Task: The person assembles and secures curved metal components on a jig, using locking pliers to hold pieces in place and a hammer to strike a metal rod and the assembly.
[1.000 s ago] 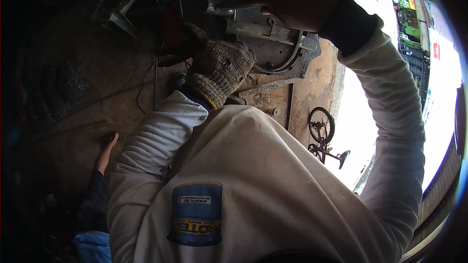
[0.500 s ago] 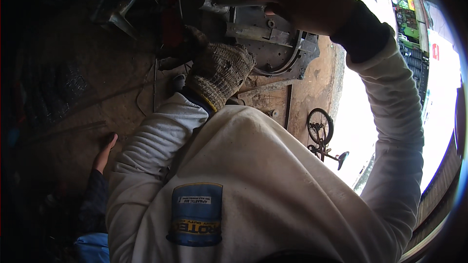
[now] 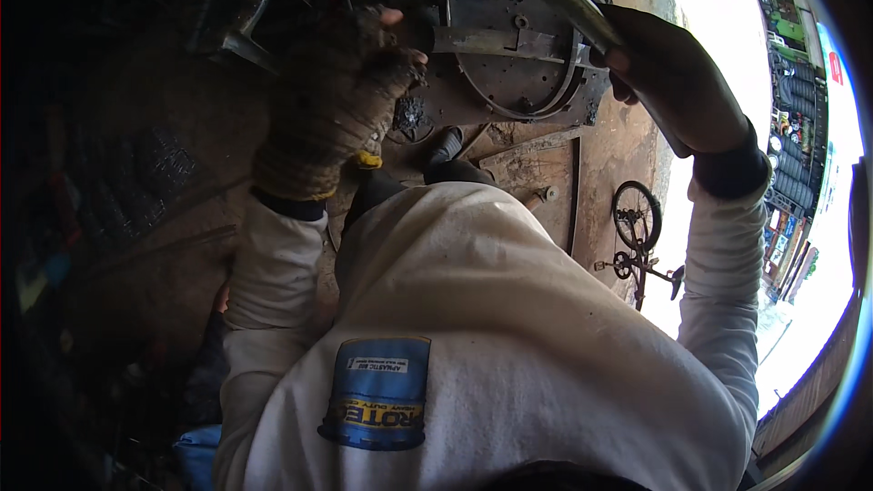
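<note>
My right hand (image 3: 677,77), bare, is closed round the pale shaft of a long-handled hammer-like tool (image 3: 568,0). Its dark head reaches over the far part of a dark metal plate (image 3: 509,95), and the shaft's lower end sticks out below my palm. My left hand (image 3: 332,95) wears a dirty knit glove with bare fingertips. Its fingers are curled at the plate's left side, and what they grip is too dark to make out. On the plate lie a flat metal strip (image 3: 496,42) and a curved metal band (image 3: 564,82).
A small bicycle (image 3: 637,227) lies at the right. Wood and metal strips (image 3: 532,145) are on the brown floor near my foot (image 3: 446,144). A metal frame (image 3: 245,18) stands in the dark at far left. Another person's dark sleeve (image 3: 205,368) shows at lower left.
My right hand has moved right and nearer to me, swinging the tool off the plate's middle. My left hand has shifted left and turned, its fingertips now showing.
</note>
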Demonstrator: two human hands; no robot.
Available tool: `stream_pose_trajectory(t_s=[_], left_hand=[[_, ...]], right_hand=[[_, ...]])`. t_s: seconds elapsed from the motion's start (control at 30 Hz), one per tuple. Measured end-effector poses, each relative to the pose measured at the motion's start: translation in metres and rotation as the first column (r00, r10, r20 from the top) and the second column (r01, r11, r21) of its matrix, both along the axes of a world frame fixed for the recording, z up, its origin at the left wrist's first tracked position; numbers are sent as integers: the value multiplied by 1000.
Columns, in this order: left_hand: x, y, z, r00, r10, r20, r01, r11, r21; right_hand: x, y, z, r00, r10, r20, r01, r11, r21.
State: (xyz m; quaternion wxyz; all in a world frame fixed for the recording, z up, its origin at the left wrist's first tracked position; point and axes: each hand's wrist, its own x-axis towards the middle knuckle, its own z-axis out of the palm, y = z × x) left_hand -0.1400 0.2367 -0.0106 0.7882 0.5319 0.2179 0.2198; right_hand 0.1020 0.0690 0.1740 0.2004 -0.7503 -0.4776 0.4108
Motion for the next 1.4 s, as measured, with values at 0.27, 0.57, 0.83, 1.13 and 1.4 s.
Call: stream_pose_trajectory(t_s=[0.27, 0.57, 0.83, 1.13, 1.4], left_hand=[[-5, 54, 84, 957, -289, 16, 284, 949, 134], [-1, -8, 60, 983, 135, -122, -55, 859, 509], [30, -44, 65, 878, 478, 24, -441, 789, 427], [48, -16, 57, 940, 324, -105, -24, 369, 929], [4, 69, 6, 878, -4, -479, 411, 520, 749]], right_hand=[[-32, 13, -29, 867, 382, 319, -466, 848, 252], [17, -13, -32, 612, 389, -689, -101, 902, 420], [0, -29, -58, 382, 460, -802, 414, 691, 593], [-5, -5, -30, 640, -381, -667, 677, 690, 256], [-5, 18, -51, 572, -566, -594, 768, 624, 144]])
